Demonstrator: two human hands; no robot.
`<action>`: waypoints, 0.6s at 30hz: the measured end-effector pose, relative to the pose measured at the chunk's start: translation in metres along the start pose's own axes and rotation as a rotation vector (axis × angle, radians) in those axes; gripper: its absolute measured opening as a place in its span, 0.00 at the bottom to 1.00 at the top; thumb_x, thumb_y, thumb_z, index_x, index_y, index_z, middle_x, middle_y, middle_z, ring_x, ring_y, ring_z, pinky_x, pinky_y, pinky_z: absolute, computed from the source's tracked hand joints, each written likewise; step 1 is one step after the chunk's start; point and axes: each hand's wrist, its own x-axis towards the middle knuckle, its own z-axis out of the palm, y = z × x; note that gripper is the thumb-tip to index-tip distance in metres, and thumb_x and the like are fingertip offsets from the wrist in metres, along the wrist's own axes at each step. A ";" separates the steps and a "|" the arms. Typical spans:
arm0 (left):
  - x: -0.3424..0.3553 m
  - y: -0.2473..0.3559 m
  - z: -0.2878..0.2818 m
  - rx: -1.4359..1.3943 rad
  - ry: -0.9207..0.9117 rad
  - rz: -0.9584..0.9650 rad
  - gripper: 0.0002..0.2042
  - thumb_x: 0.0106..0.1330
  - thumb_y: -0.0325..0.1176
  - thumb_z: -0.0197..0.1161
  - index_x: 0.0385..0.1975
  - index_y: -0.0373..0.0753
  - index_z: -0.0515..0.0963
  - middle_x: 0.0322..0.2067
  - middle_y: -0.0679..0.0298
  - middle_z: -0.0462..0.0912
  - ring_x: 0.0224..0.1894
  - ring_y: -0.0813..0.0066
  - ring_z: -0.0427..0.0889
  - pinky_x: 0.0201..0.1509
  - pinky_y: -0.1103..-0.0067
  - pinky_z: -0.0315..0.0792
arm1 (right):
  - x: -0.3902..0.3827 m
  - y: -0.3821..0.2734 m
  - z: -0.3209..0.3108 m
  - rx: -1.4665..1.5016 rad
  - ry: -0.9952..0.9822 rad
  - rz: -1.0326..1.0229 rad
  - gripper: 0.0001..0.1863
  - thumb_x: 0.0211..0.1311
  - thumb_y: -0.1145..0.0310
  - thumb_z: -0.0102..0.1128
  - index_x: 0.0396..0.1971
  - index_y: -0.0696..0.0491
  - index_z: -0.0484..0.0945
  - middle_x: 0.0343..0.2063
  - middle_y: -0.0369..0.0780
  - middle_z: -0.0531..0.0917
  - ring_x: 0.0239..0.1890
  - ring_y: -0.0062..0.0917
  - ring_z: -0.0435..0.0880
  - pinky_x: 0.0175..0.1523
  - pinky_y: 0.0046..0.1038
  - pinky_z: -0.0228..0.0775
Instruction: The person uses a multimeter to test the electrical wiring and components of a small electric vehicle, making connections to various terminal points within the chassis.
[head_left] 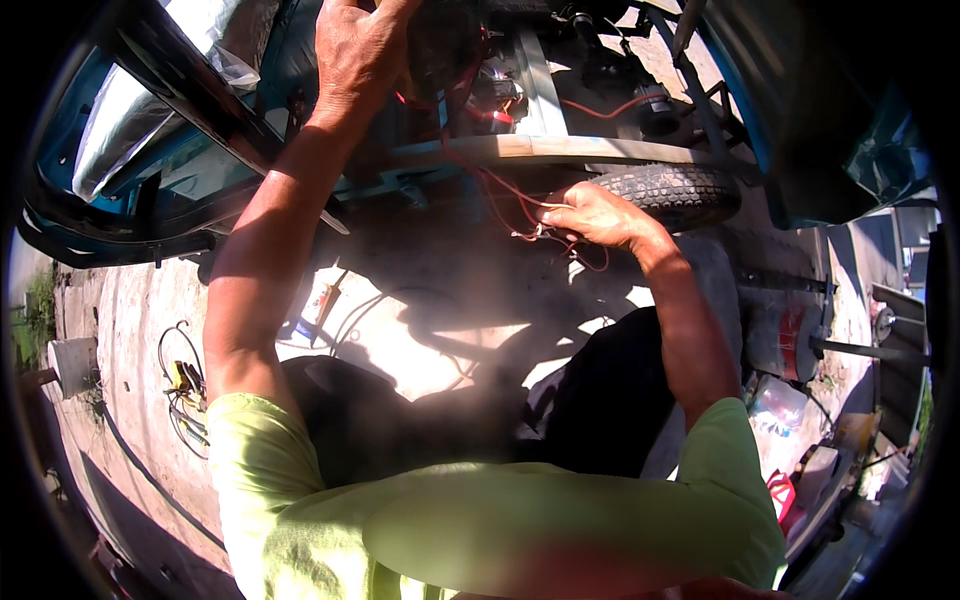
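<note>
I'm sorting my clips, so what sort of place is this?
Probably an outdoor vehicle repair spot: there's sunlit ground, an open frame with a treaded tire, and loose red wires.

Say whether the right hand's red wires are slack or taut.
Slack: the red wires bend loosely, one looping below the right hand.

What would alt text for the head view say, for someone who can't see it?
A person's right grip pinches thin reddish wires near a treaded tire and a pale crossbar. The left grip is at the upper edge, partly cut off. Pale ground, patched with sun and shadow, shows below.
</note>
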 end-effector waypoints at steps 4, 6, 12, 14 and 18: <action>-0.009 -0.028 -0.006 0.047 -0.111 0.127 0.11 0.70 0.30 0.61 0.48 0.34 0.74 0.41 0.62 0.77 0.43 0.76 0.75 0.49 0.78 0.73 | -0.024 -0.009 -0.021 0.681 -0.096 -0.217 0.21 0.73 0.52 0.60 0.39 0.58 0.82 0.19 0.31 0.76 0.20 0.12 0.70 0.27 0.19 0.63; -0.009 -0.050 -0.006 -0.024 -0.067 0.002 0.09 0.74 0.34 0.60 0.46 0.36 0.76 0.35 0.62 0.79 0.37 0.76 0.78 0.44 0.78 0.76 | -0.038 -0.002 -0.030 1.033 0.056 -0.440 0.21 0.74 0.52 0.58 0.41 0.58 0.82 0.18 0.30 0.73 0.19 0.11 0.67 0.27 0.19 0.61; -0.030 -0.103 -0.045 0.227 -0.331 -0.443 0.32 0.71 0.59 0.62 0.57 0.32 0.76 0.45 0.57 0.84 0.47 0.70 0.84 0.53 0.75 0.78 | -0.048 0.006 -0.060 1.589 0.223 -0.894 0.22 0.71 0.49 0.61 0.46 0.55 0.80 0.18 0.27 0.68 0.17 0.13 0.63 0.30 0.21 0.56; -0.048 -0.098 -0.042 -0.075 -0.482 -0.617 0.33 0.69 0.59 0.63 0.57 0.32 0.76 0.46 0.54 0.85 0.47 0.68 0.85 0.54 0.73 0.79 | -0.050 0.017 -0.067 1.619 0.337 -0.826 0.16 0.74 0.53 0.60 0.40 0.52 0.80 0.16 0.26 0.67 0.16 0.13 0.62 0.29 0.21 0.55; -0.089 -0.091 -0.056 -0.414 -0.631 -1.017 0.33 0.68 0.59 0.65 0.59 0.33 0.75 0.48 0.54 0.85 0.50 0.66 0.86 0.58 0.71 0.80 | -0.040 0.030 -0.064 1.513 0.633 -0.581 0.10 0.75 0.63 0.61 0.30 0.46 0.76 0.15 0.24 0.65 0.15 0.12 0.61 0.26 0.20 0.53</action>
